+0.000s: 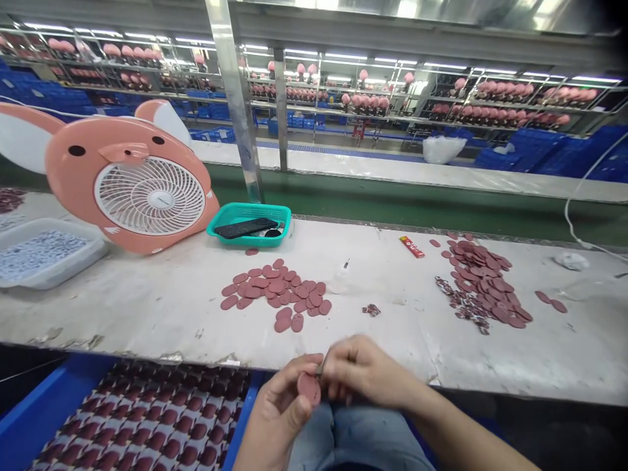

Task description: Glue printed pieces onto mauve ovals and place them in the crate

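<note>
Just off the front edge of the table, my left hand (275,412) pinches a dark red oval disc (309,390) between thumb and fingers. My right hand (366,373) meets it at the disc's upper edge, its fingers closed around a small dark grey piece (318,370) whose kind I cannot make out. Beyond the hands lies a loose pile of similar red oval discs (275,288). A few small metallic-and-red parts (371,309) rest to the right of that pile. Farther right, a larger heap of discs (483,275) has small shiny parts (464,304) along its left side.
A pink animal-shaped fan (63,154) stands at the left, beside a white tray (93,242) of small blue-white pieces. A green basket (235,241) holds a black object. Below the table, a blue crate (29,418) contains rows of dark red parts. A red wrapper (411,246) lies toward the back.
</note>
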A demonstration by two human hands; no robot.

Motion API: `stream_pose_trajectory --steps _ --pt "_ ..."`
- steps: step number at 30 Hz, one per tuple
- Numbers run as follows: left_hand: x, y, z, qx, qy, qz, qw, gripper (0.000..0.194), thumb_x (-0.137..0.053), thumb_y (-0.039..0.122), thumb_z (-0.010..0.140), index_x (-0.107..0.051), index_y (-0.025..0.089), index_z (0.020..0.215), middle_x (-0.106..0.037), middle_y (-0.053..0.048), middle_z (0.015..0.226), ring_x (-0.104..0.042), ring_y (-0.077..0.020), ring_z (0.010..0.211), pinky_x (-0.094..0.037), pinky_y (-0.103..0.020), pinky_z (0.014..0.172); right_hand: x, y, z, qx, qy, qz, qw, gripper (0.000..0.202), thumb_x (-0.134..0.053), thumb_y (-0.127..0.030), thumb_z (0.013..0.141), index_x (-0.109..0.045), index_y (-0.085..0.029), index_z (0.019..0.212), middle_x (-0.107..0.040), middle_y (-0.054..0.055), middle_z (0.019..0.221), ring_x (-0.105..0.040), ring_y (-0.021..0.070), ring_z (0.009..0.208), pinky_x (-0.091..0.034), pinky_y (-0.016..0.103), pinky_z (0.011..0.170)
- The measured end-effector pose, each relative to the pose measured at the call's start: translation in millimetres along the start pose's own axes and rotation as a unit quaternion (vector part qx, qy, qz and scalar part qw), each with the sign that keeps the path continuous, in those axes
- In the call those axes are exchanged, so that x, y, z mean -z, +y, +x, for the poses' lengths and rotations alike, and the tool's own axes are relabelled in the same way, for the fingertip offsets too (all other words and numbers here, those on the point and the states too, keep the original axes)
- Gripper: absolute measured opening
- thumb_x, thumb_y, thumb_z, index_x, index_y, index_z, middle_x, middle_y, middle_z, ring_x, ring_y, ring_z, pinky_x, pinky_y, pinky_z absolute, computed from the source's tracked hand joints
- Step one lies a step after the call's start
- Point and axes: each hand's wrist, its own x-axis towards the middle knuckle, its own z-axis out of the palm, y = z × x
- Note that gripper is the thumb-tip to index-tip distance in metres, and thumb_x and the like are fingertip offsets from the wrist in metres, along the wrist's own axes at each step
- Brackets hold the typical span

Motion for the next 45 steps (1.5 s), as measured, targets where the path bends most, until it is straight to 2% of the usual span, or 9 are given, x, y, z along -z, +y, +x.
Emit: stream_pose_trajectory --steps 3,6,12,17,20,25,30,35,45 --pt "2.7 -1.2 -2.2 0.008 0.051 -0.061 0.997 0.04 -0.094 0.05 0.052 -0.083 0.031 0.085 -0.083 -0.005 0.099 -0.075 -0.0246 0.097 -0.059 -0.024 0.074 30.0 13.2 22.5 -0.033 0.194 -0.099 0.975 0.05 -0.055 -0.062 0.094 -0.067 -0.013 0.101 -0.07 0.013 0.099 -0.066 0.0249 0.095 -0.054 0.04 0.084" --pt "5.8 -0.9 -2.8 0.018 0.062 -0.1 0.993 0.041 -0.095 0.045 0.051 -0.083 0.03 0.088 -0.084 -0.005 0.092 -0.076 -0.0172 0.073 -0.054 -0.017 0.053 50.1 26.6 52.6 -0.048 0.267 -0.179 0.946 0.052 -0.072 -0.048 0.087 -0.059 -0.015 0.125 -0.059 0.015 0.13 -0.054 0.0313 0.123 -0.044 0.052 0.103" --pt "5.4 1.1 -1.5 0.033 0.092 -0.15 0.984 0.046 -0.098 0.041 0.048 -0.082 0.027 0.089 -0.083 -0.005 0.088 -0.073 -0.0129 0.066 -0.053 -0.014 0.051 57.8 28.7 71.6 -0.025 0.216 -0.23 0.949 0.029 -0.061 -0.038 0.098 -0.062 -0.015 0.116 -0.066 0.006 0.109 -0.065 0.02 0.096 -0.055 0.041 0.087" --pt "0.0 3.7 -5.3 0.056 0.121 -0.173 0.976 0.049 -0.099 0.039 0.047 -0.082 0.024 0.091 -0.083 -0.005 0.088 -0.071 -0.011 0.066 -0.053 -0.014 0.051 50.5 11.3 23.6 -0.025 0.207 -0.229 0.951 0.048 -0.054 -0.033 0.093 -0.038 -0.015 0.134 -0.064 0.002 0.081 -0.061 0.0218 0.066 -0.05 0.037 0.064" --pt "-5.9 6.1 -9.4 0.055 0.138 -0.164 0.975 0.049 -0.098 0.04 0.051 -0.081 0.023 0.093 -0.082 -0.005 0.088 -0.07 -0.0112 0.066 -0.053 -0.016 0.053 45.5 -0.9 -11.1 -0.006 0.159 -0.22 0.962 0.05 -0.06 -0.038 0.09 -0.042 -0.021 0.133 -0.068 0.003 0.087 -0.064 0.0236 0.071 -0.05 0.037 0.066" --pt "-12.8 8.3 -15.7 0.054 0.126 -0.162 0.977 0.044 -0.097 0.041 0.053 -0.081 0.023 0.089 -0.081 -0.004 0.087 -0.07 -0.0118 0.066 -0.054 -0.017 0.054 35.5 -9.6 -47.1 0.107 0.151 -0.008 0.983 0.034 -0.079 -0.041 0.081 -0.069 -0.032 0.112 -0.073 0.003 0.102 -0.07 0.0203 0.083 -0.054 0.027 0.065" --pt "-15.4 9.5 -22.0 0.068 0.104 -0.169 0.978 0.042 -0.098 0.041 0.051 -0.082 0.024 0.086 -0.082 -0.004 0.085 -0.07 -0.0113 0.066 -0.054 -0.016 0.056 -3.7 -0.3 -62.0 0.136 0.222 0.263 0.929 0.039 -0.071 -0.055 0.085 -0.069 -0.03 0.115 -0.071 0.004 0.084 -0.067 0.0186 0.065 -0.05 0.025 0.049" --pt "-16.2 9.8 -26.5 0.07 0.112 -0.156 0.979 0.041 -0.099 0.04 0.048 -0.083 0.027 0.083 -0.083 -0.002 0.084 -0.071 -0.0117 0.066 -0.054 -0.015 0.056 -34.0 5.6 -76.1 0.188 0.275 0.218 0.918 0.044 -0.067 -0.058 0.088 -0.066 -0.026 0.118 -0.07 0.006 0.084 -0.064 0.0197 0.057 -0.051 0.031 0.046" --pt "-7.5 3.2 -25.5 0.049 0.083 -0.144 0.985 0.037 -0.098 0.041 0.052 -0.083 0.03 0.085 -0.083 -0.001 0.087 -0.073 -0.0123 0.07 -0.055 -0.015 0.06 -37.7 -13.6 -66.9 0.191 0.242 0.187 0.933 0.035 -0.064 -0.051 0.093 -0.065 -0.028 0.119 -0.064 0.001 0.07 -0.054 0.0145 0.045 -0.036 0.027 0.034"
